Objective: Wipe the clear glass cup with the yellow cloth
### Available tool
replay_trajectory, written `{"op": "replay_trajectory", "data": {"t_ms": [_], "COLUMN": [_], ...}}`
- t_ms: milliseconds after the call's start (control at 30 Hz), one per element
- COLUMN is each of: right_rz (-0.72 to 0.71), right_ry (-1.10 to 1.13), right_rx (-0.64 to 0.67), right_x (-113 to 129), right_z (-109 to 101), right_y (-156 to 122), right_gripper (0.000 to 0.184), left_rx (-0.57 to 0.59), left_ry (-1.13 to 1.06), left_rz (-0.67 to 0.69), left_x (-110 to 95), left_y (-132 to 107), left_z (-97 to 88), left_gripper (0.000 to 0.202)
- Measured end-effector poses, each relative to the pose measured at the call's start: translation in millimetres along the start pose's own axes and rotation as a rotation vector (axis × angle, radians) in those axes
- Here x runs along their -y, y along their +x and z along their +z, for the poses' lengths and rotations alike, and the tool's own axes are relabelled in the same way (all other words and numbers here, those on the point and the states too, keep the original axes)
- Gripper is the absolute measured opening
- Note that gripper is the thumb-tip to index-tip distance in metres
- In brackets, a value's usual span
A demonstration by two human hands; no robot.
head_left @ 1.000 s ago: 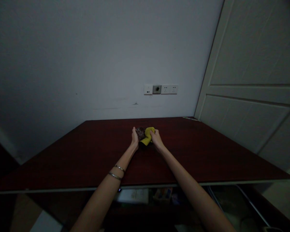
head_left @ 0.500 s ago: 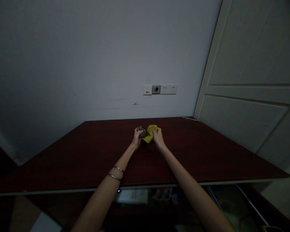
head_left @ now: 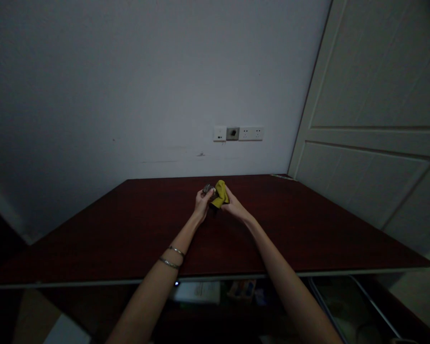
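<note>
My left hand (head_left: 201, 203) is closed round a small dark, shiny object (head_left: 208, 189) whose kind I cannot make out in the dim light. A yellow cloth (head_left: 220, 195) is bunched in my right hand (head_left: 233, 204) and pressed against the right side of that object. Both hands meet above the far middle part of the dark red tabletop (head_left: 146, 224). Two silvery bangles (head_left: 170, 263) circle my left forearm. The cloth partly hides the dark object and some of my right fingers.
A pale wall behind the table carries a row of sockets and switch plates (head_left: 238, 134). To the right stands a white panelled door (head_left: 365, 181). Below the table's front edge, a white flat item (head_left: 197, 292) and a small box (head_left: 241, 289) lie on a shelf.
My right hand has turned and shifted slightly left, taking the yellow cloth closer against the dark object. My left hand stays nearly in place.
</note>
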State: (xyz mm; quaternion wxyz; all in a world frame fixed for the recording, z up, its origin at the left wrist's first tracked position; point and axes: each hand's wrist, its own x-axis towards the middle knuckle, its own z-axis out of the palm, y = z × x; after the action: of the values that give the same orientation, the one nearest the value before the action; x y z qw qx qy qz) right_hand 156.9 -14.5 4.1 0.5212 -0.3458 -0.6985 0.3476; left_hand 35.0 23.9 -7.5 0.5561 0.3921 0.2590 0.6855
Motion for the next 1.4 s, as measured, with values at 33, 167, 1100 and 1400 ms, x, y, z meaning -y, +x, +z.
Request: {"op": "replay_trajectory", "data": {"t_ms": [33,167,1100,1400], "right_rz": [-0.047,-0.210,-0.168,-0.175], "right_ry": [-0.020,-0.209,-0.163,-0.076], "right_rx": [0.011,-0.050,-0.288,-0.281], "right_x": [-0.2,-6.1,-11.3,-12.8], "right_z": [-0.2,-1.3,-14.0,-15.1], "right_y": [-0.8,-0.4,9.0,10.3], "right_gripper": [0.087,0.093,0.065,0.066], "left_rx": [-0.019,-0.067,0.162,0.240], "left_ry": [0.007,0.021,0.107,0.184], "left_rz": [0.000,-0.012,-0.192,-0.176], "left_x": [0.2,2.9,-12.2,-12.9], "left_y": [-0.2,-2.1,-8.0,0.7], "left_z": [0.5,1.7,-2.2,-11.7], "left_gripper": [0.034,0.035,0.039,0.042]}}
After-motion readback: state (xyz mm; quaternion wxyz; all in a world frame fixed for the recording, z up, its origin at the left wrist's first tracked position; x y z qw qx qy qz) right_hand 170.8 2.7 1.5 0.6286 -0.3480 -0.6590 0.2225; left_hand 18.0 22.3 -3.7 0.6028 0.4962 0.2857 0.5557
